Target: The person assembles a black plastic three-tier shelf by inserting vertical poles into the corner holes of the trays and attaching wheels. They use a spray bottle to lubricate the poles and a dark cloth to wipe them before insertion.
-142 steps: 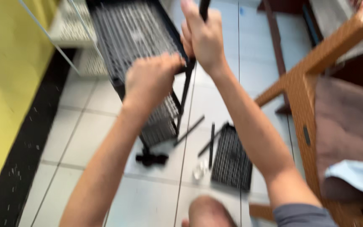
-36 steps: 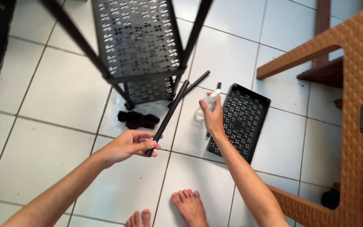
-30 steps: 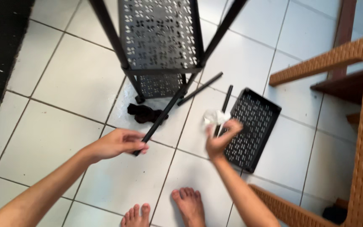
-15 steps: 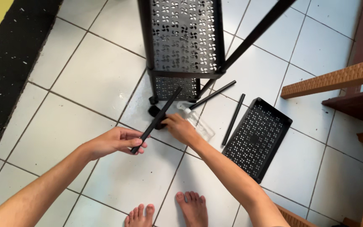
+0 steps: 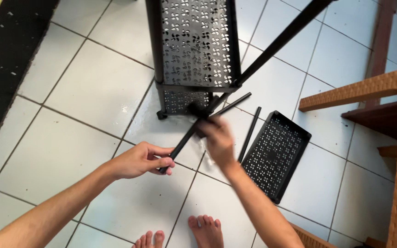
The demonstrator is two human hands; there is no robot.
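Your left hand (image 5: 141, 160) is clamped around the lower end of a black rod (image 5: 184, 138), which slants up and away from you toward the foot of the black rack (image 5: 194, 41). Your right hand (image 5: 217, 140) is blurred; it sits at the rod's upper part with a dark cloth (image 5: 197, 110) bunched at the rod's far end, and you cannot tell whether its fingers are closed on the rod or on the cloth. The two hands are apart, one at each end of the rod. The rack stands just beyond them on the white tiled floor (image 5: 83, 92); you see two perforated shelves, one above the other, both bare. A slanted rack post (image 5: 281, 39) runs up to the right from the upper shelf's corner. To the right of your right hand, one loose perforated tray (image 5: 276, 154) lies flat on the tiles with nothing in it. Two more loose black rods lie on the floor: one (image 5: 250, 133) just beside the tray's left edge, another (image 5: 233, 103) near the rack's base. A brown woven-pattern chair (image 5: 391, 115) stands at the right edge. Your two bare feet (image 5: 180, 232) are at the bottom, near the hands.
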